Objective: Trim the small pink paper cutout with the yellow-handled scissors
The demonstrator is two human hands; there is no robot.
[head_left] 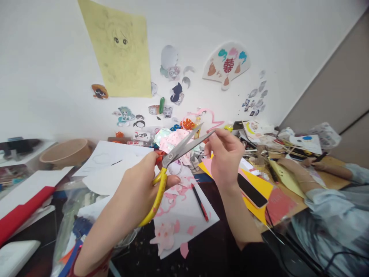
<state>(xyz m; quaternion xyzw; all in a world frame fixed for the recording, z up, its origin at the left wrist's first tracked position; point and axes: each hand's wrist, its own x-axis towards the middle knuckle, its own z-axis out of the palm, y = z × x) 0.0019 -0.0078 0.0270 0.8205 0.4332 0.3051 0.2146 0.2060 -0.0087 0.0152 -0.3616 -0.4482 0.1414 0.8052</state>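
My left hand (144, 177) grips a pair of scissors (170, 157) by its yellow and red handles, and the two metal blades stand apart, pointing up and right. At the tip of the lower blade, the fingers of my right hand (225, 154) are pinched together; what lies between them is too small to make out. Beneath my hands a white sheet of paper (198, 227) lies on the dark table. It carries a pink paper cut-out figure (164, 235), pink scraps (184, 250) and a black-and-red pen (200, 202).
Right of my forearm lie a phone (252, 190) and yellow paper (266, 186). A co-worker's hands (291, 173) are busy further right. Crumpled pink fabric or paper (174, 141) sits by the wall. A brown bowl (65, 152) and a red-edged board (27, 209) stand left.
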